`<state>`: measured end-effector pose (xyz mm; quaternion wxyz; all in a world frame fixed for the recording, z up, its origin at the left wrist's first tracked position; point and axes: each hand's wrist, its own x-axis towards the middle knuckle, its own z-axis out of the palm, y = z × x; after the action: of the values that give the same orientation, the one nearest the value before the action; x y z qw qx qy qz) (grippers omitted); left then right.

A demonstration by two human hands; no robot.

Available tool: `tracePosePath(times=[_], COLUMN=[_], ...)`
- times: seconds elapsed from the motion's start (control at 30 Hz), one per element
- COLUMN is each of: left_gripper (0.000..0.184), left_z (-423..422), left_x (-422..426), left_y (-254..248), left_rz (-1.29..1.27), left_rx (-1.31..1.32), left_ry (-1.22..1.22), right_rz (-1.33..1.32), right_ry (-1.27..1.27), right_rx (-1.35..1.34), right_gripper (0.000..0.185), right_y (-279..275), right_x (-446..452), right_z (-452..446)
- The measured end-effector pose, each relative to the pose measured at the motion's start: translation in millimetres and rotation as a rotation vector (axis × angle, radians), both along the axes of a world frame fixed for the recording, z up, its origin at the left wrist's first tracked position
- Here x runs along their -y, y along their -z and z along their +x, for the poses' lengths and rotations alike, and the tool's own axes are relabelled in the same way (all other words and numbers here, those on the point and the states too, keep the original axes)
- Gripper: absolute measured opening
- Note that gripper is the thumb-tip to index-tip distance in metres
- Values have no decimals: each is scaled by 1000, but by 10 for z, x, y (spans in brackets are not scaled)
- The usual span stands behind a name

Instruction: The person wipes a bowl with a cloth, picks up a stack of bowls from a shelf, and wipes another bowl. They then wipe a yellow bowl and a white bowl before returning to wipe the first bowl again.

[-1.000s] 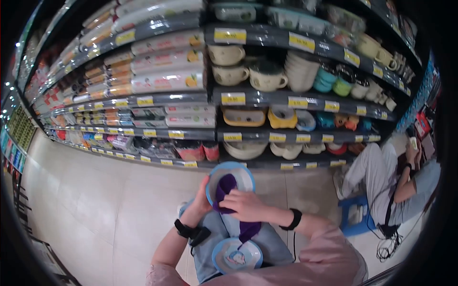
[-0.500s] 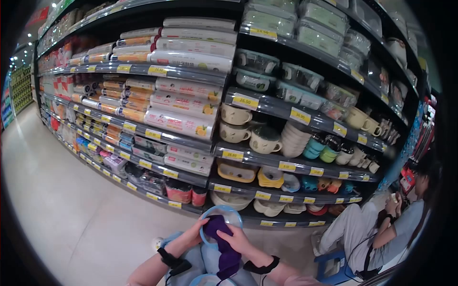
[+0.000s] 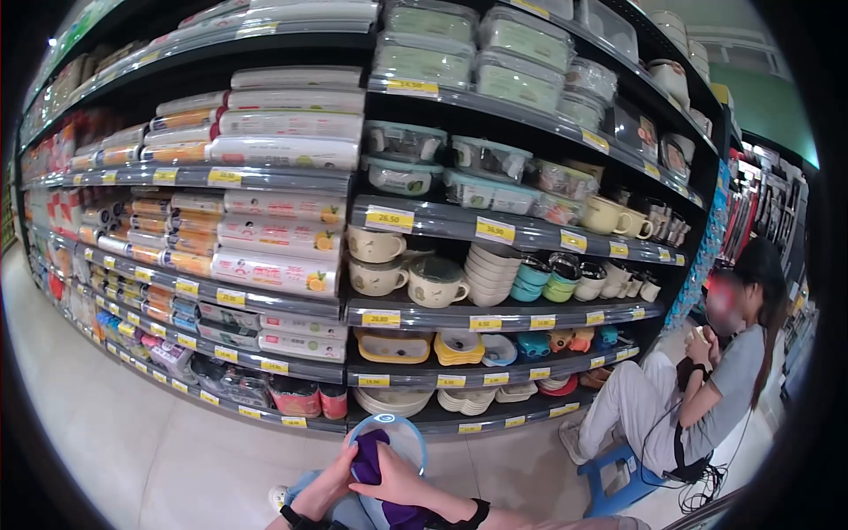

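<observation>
A round, pale container with a light-blue rim [image 3: 422, 446] is held low in front of me, above my knees. My left hand [image 3: 332, 474] is closed at its left side, with the fingers at the rim and on a purple cloth [image 3: 371, 450]. My right hand [image 3: 399, 479] wraps over the cloth and presses it against the container, close to my left hand. A loose end of the cloth [image 3: 405, 515] hangs below my right wrist. The hands hide much of the container and its lower part.
Store shelves [image 3: 344, 305] stand ahead, with rolled bags [image 3: 278, 234], mugs [image 3: 377, 276], lidded boxes [image 3: 521, 84] and stacked bowls [image 3: 490, 274]. At right, a person [image 3: 707, 397] sits on a blue stool [image 3: 614, 481]. Cables [image 3: 702, 490] lie behind the stool.
The view has turned right, so the shelves sit farther left. My right hand has moved closer to my left, and the cloth is more bunched up between them.
</observation>
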<state>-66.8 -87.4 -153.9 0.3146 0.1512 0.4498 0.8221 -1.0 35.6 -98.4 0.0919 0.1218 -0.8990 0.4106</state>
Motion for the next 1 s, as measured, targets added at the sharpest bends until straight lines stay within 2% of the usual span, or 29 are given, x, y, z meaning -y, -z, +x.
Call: tracePosePath(times=[0.07,0.1,0.13,0.17,0.2,0.23,0.3,0.4,0.47,0.53,0.73,0.8,0.87,0.9,0.93,0.97,1.0], left_gripper=[54,54,53,52,51,51,58,57,55,44,46,48,49,49,49,49,46], left_z=[14,-1,-72,-73,-55,-51,-37,-74,-103,-70,-30,-32,-57,-71,-57,-51,2], left_x=[11,8,29,36,44,32,4,-29,-24,-20,-9,2,22,46,70,77,83], left_y=[-70,-22,203,136,72,88,131,248,255,135,53,21,92,183,266,238,77], left_rz=[50,63,34,31,26,30,-79,-5,15,75,-8,-33,-78,-37,2,11,16], left_rx=[86,113,277,340,406,411,233,240,253,293,270,358,355,323,299,342,261], left_ry=[53,41,67,84,102,110,42,12,8,33,18,-22,-10,-15,-11,-6,4], right_rz=[139,181,224,299,306,380,453,511,459,414,316,201,109,18,-46,-142,-240], right_ry=[-66,-108,-152,-213,-207,-295,-427,-509,-529,-605,-420,-173,-56,-55,-46,-86,-109], right_rx=[121,37,-45,-134,-129,-88,-93,-50,-99,-139,-96,-398,-632,-807,-1092,-1255,-1292], right_gripper=[67,64,61,53,53,51,51,51,49,48,47,45,45,45,45,42,41], right_y=[-99,-67,-34,-53,-87,-138,-125,-218,-230,-249,-263,-346,-589,-539,-602,-630,-669], right_x=[-49,-69,-85,-101,-136,-177,-285,-428,-564,-671,-738,-690,-622,-605,-540,-491,-431], right_z=[41,58,74,91,104,118,138,133,138,164,128,61,22,-61,-173,-259,-308])
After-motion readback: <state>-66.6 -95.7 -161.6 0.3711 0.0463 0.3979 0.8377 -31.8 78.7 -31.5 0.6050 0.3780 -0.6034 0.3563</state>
